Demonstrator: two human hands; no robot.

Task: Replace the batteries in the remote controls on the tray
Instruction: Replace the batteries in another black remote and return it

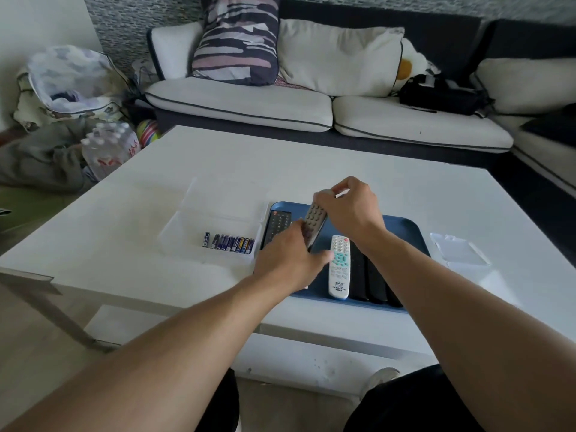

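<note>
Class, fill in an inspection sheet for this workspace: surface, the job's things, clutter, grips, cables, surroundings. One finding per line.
Surface: white table, mostly bare.
Job's things: blue tray holding a white remote and black remotes; grey remote lifted above it; batteries in a clear bin left of the tray.
Clutter: small clear case right of the tray.
Grips: left hand and right hand both hold the grey remote.
Cables: nothing seen.
Surroundings: sofa with cushions and a black bag; bags and bottled water on the floor at left.
</note>
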